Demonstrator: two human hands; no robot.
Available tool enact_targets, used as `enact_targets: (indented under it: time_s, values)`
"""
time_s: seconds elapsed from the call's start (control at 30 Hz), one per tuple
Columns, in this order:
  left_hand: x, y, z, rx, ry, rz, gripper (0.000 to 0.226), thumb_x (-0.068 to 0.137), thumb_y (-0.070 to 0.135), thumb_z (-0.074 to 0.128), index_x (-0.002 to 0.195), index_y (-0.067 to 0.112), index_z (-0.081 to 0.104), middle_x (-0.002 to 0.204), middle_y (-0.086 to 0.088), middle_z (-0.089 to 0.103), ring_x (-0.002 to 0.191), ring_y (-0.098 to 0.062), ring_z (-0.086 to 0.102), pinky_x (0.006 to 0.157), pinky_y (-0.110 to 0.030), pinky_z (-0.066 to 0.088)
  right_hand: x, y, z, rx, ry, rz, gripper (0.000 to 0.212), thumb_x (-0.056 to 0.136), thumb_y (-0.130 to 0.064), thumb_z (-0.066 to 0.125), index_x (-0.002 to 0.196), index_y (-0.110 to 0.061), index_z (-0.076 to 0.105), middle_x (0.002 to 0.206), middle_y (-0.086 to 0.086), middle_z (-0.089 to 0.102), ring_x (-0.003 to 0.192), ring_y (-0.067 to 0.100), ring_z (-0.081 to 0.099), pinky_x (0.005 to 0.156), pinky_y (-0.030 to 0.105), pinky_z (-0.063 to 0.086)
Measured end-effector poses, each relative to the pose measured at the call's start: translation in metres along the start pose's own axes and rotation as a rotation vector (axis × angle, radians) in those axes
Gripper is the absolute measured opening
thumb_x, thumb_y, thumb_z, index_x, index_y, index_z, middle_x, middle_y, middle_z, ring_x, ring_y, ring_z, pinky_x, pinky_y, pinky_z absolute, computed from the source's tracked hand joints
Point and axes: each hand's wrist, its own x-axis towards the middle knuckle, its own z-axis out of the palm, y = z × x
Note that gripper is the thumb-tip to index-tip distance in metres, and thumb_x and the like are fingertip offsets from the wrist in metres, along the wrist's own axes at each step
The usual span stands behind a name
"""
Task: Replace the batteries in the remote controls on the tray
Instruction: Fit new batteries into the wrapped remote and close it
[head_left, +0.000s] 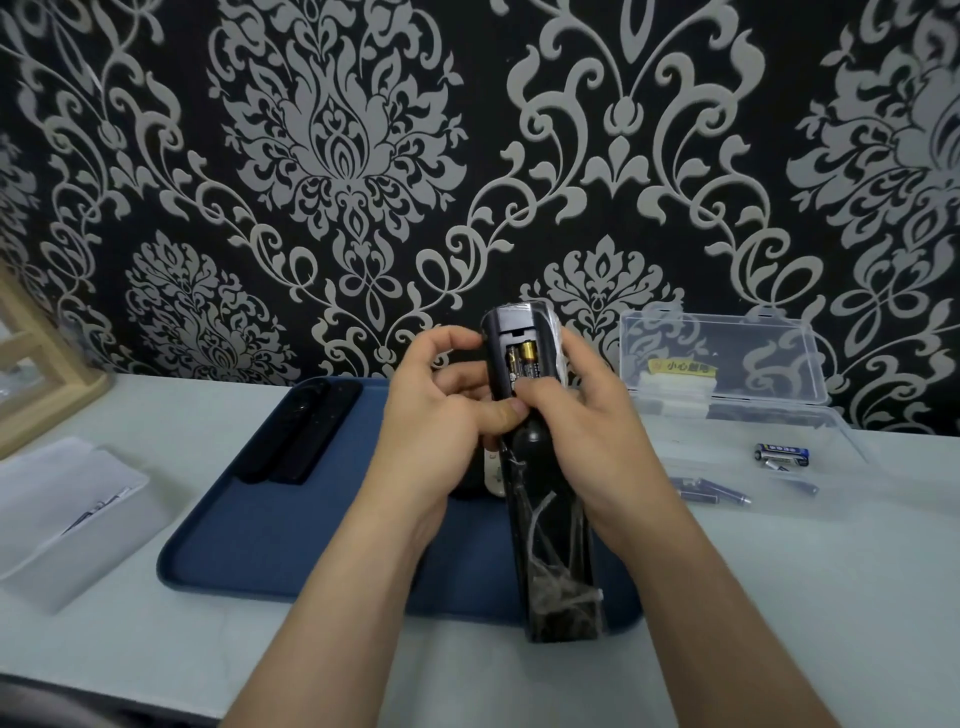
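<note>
Left hand (441, 415) and right hand (587, 415) both clasp one remote (550, 545) above the tray (291, 545). The right thumb lies on the batteries (522, 358) in its open bay. Left of the grip lie two more remotes (301, 431), and right of it lie loose cells (782, 454).

Yellow label (681, 367) seen through the raised lid of the clear plastic box (779, 335) carried black Chinese characters; first two read 小心 (the rest were too blurred). Print on the two batteries (523, 362) in the remote (553, 545) and on the blue battery (783, 453) on the table (779, 597) was illegible.
</note>
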Motion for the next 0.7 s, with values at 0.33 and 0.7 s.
enact_targets:
  time_s: [0.33, 0.7]
  values:
    - [0.005, -0.009, -0.013, 0.213, 0.057, 0.061, 0.016, 0.083, 0.012, 0.072, 0.099, 0.015, 0.070, 0.089, -0.006, 0.074, 0.084, -0.016, 0.071, 0.070, -0.023, 0.055, -0.004, 0.002, -0.001, 0.009, -0.259, 0.154, 0.041, 0.094, 0.005, 0.055, 0.126, -0.022, 0.059, 0.102, 0.027, 0.065, 0.073, 0.033, 0.068, 0.077, 0.054, 0.059]
    - [0.009, -0.017, -0.065, 1.018, -0.121, -0.128, 0.041, 0.080, 0.051, 0.070, 0.115, 0.035, 0.056, 0.092, 0.004, 0.062, 0.087, -0.013, 0.060, 0.087, -0.037, 0.051, 0.002, 0.007, -0.005, 0.124, 0.049, 0.299, 0.030, 0.091, 0.006, 0.057, 0.107, -0.017, 0.069, 0.093, 0.021, 0.072, 0.067, 0.035, 0.068, 0.061, 0.041, 0.060]
